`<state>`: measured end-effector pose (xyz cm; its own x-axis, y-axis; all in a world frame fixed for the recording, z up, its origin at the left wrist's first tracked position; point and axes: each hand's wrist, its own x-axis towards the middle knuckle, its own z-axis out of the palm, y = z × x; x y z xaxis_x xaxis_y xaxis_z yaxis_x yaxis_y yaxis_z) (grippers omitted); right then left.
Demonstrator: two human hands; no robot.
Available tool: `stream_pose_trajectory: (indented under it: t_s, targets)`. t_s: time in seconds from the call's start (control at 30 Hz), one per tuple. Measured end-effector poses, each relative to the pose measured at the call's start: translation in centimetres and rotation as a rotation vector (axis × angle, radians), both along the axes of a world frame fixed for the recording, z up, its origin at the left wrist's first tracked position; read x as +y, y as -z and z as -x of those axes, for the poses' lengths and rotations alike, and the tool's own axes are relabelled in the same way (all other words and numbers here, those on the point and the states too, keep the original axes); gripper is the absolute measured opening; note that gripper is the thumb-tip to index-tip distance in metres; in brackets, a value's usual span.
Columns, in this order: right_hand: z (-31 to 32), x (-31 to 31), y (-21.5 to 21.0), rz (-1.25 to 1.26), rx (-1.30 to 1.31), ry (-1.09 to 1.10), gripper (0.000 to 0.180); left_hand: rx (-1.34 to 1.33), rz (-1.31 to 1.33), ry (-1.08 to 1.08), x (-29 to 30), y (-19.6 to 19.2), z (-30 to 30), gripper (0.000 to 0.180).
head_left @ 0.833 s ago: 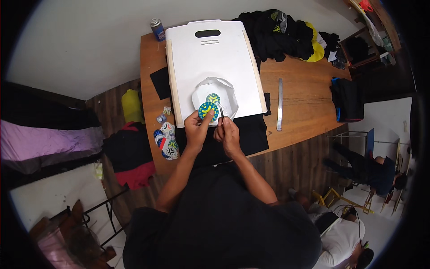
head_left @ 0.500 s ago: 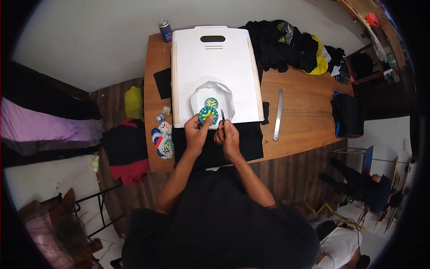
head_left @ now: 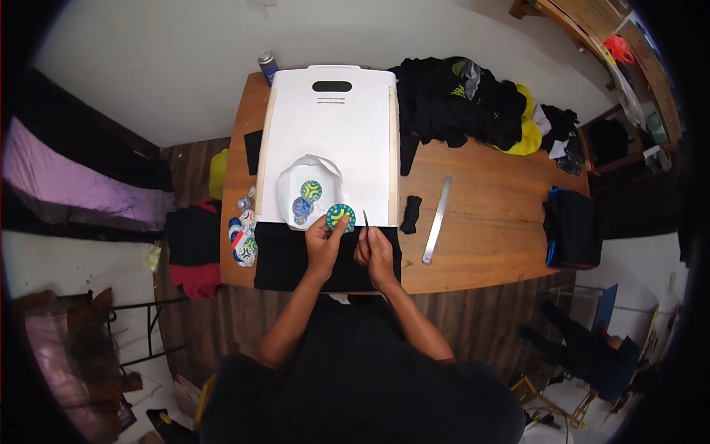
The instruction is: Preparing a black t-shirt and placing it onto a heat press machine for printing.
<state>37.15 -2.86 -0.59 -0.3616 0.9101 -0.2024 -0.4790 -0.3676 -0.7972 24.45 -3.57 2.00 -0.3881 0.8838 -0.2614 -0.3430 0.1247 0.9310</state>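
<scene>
At the white board | forearms angled inward | left hand: fingers pinching round patch | right hand: fingers gripping dark tool

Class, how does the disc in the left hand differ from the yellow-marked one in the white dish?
The held disc is pinched in the left hand; the dish disc lies in the white dish. The held disc looks larger than the dish disc. Both are round with yellow markings.
</scene>
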Motion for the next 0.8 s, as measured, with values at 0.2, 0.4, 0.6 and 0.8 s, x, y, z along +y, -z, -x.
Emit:
stream_pose_trajectory:
  t_s: [0.2, 0.4, 0.6, 0.8]
  targets:
    - [-2.9, 1.7, 1.0, -0.028, -0.013, -0.088, 0.034, 0.03, 0.005, -0.106, -1.2, -1.1, -3.0, 0.017]
    - [-3.0, 3.2, 0.8, -0.111, -0.038, -0.104, 0.035, 0.054, -0.013, -0.181, -1.6, -0.9, -1.8, 0.017]
    - [1.8, 1.1, -0.1, -0.068, -0.027, -0.076, 0.032, 0.051, -0.064, -0.17, -2.8, -1.2, 2.7, 0.015]
    - [11.5, -0.9, -0.4, -0.065, -0.008, -0.018, 0.037, 0.012, -0.052, -0.056, -3.3, -2.3, 11.4, 0.017]
